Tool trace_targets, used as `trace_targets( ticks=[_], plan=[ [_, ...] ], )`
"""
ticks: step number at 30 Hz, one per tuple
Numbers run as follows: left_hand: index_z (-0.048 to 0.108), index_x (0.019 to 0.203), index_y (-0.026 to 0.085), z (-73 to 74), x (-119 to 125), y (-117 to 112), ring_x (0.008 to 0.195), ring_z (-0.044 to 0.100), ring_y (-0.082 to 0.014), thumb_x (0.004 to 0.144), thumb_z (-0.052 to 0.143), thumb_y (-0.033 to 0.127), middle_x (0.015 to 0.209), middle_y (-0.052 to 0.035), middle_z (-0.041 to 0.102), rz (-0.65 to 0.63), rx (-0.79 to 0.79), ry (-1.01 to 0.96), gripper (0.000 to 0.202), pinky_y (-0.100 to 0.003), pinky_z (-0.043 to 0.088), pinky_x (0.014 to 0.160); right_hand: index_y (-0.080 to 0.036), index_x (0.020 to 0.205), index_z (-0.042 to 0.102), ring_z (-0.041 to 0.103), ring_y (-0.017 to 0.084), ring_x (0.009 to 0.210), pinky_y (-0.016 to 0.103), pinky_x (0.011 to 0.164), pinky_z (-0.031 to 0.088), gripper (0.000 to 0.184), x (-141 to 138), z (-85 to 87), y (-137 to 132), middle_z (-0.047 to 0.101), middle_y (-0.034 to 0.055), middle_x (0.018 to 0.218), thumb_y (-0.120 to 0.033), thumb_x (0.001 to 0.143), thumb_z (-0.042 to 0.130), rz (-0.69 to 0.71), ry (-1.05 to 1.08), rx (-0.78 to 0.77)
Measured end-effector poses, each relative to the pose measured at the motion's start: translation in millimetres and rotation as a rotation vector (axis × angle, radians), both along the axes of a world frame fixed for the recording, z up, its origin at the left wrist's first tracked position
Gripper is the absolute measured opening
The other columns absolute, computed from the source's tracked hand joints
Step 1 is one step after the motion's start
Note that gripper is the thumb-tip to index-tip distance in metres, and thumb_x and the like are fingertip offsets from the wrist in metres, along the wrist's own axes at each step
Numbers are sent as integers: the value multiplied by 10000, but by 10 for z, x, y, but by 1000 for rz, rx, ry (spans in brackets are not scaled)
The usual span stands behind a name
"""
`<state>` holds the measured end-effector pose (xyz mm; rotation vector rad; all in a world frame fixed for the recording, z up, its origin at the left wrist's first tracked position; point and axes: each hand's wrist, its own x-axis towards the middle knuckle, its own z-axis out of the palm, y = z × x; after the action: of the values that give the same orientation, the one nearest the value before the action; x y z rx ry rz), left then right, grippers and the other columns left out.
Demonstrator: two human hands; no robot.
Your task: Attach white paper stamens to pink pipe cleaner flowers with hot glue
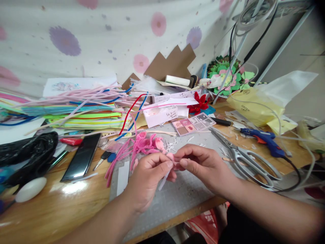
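Over the grey cutting mat [162,217], my left hand [151,176] pinches a small pale pink fuzzy piece [170,156] between thumb and fingers. My right hand [200,166] closes on the same piece from the other side, the fingertips almost meeting. A thin whitish strip [164,181] hangs below the left fingers. Much of the pink piece is hidden by the fingers. Just behind the hands lies a tangle of pink chenille stems [144,144], some bent into loops, with long ends trailing to the left.
Large scissors [250,162] and a blue glue gun [266,137] lie at right. A phone [82,157] and a key [103,159] lie at left. Behind are a makeup palette [194,124], a red flower [198,102] and stacked coloured chenille stems [83,115].
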<state>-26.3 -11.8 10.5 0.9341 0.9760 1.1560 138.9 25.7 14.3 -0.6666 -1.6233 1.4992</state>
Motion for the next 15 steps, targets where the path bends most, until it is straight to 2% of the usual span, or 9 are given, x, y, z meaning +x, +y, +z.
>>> trace_targets(
  ticks=[3,5,7,11,15],
  plan=[
    [627,647,156,6,2,3,576,563,-129,770,631,191,574,1,631,21,14,34,127,-258,442,605,-212,871,648,618,132,771,269,693,544,181,84,1,95,633,2,829,-259,731,753,-154,111,-27],
    [627,634,158,8,1,5,609,572,-139,775,626,193,573,-4,629,33,28,55,145,-270,445,639,-222,788,646,597,141,766,285,694,540,215,188,37,178,605,-8,800,-280,661,810,-258,192,-51],
    [633,631,156,4,-2,8,623,571,-141,781,621,197,582,-9,627,28,43,67,156,-274,445,653,-221,701,641,574,135,717,286,679,529,209,316,95,248,584,-17,738,-314,648,821,-317,241,-51],
    [647,664,153,-16,-10,6,591,563,-130,775,620,183,615,-9,636,13,58,64,117,-269,438,623,-218,649,655,547,127,661,244,627,492,203,539,175,283,589,-12,652,-359,691,794,-311,237,2],
    [648,687,165,-22,-4,-11,620,577,-135,789,611,179,618,-4,649,2,88,118,110,-281,440,673,-220,710,673,571,140,670,254,619,491,170,581,144,193,626,6,677,-369,763,735,-262,103,92]
  ],
)
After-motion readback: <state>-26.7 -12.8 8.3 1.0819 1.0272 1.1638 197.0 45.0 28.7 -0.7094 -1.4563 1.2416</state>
